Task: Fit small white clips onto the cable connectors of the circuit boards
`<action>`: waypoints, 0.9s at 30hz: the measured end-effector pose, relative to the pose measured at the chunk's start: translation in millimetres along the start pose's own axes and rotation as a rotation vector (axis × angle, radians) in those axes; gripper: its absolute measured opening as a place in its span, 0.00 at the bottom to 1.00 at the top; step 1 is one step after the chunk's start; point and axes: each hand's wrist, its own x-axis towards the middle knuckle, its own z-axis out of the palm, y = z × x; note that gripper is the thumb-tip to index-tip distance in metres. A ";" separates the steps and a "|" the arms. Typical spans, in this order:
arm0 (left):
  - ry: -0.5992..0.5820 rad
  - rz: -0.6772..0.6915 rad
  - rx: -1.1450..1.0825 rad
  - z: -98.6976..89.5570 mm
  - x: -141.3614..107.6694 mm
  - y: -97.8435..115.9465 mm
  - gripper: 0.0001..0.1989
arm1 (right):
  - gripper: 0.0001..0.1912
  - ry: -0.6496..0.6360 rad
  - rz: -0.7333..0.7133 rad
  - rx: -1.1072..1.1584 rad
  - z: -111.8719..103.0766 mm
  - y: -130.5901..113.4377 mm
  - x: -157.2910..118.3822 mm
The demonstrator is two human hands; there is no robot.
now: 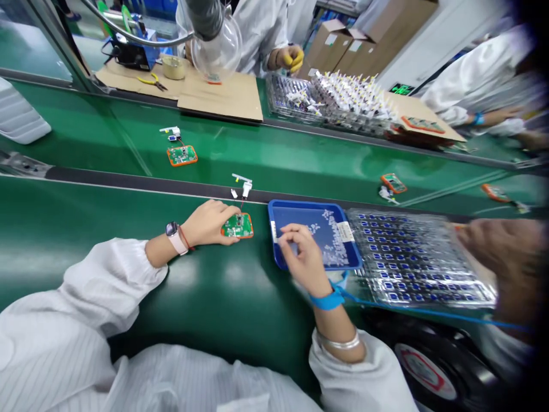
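Observation:
My left hand [212, 223] grips the left part of a green circuit board [244, 226] in an orange frame, lying on the green work surface. Thin wires run from the board's top to a white connector piece [246, 189] at the black edge strip. Over the left side of a blue tray [273, 214], my right hand [302, 254] has thumb and fingertips pressed together; whatever is between them is too small to make out. Small clear-white pieces [337, 246] lie scattered in the right part of that tray.
Clear plastic trays [403, 257] with rows of blue parts stand right of the blue tray. Other framed boards [182, 155] lie on the green strip beyond. A person's yellow-tipped hand [289, 58] is across the bench; another person's hand [501, 240] is at right.

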 end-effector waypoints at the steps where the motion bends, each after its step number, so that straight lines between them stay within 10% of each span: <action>1: -0.012 0.013 -0.034 0.0 -9.7 6.0 0.29 | 0.06 -0.055 -0.014 0.039 9.0 -10.5 -3.7; 9: 0.001 0.034 -0.351 3.8 -48.0 40.0 0.18 | 0.06 -0.180 0.019 0.129 54.4 -23.7 -17.8; 27: 0.010 -0.200 -0.635 2.1 -40.1 45.7 0.05 | 0.06 -0.249 0.019 0.132 58.4 -27.3 -17.4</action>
